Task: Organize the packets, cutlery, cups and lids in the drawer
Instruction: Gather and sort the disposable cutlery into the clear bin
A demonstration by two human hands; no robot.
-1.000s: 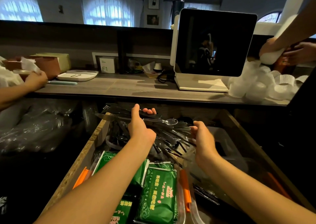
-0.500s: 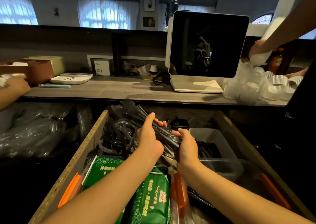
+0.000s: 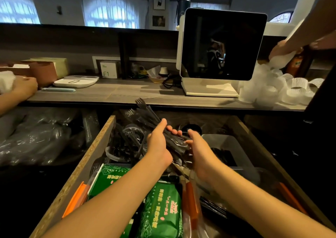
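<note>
Cutlery bundle [image 3: 154, 127], light, slick, loose, mid-frame: clasped in left hand [image 3: 157, 145], steadied by half-curled right hand [image 3: 201, 152]; best gripped mid-handle.

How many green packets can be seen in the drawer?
2. One green packet lies at the near left of the drawer, partly under the left forearm. The other green packet lies just right of it, between the forearms. More may be hidden beneath.

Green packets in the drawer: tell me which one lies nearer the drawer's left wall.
The green packet with the white border, just behind the left forearm; the other green packet lies between both forearms, nearer the middle.
</note>
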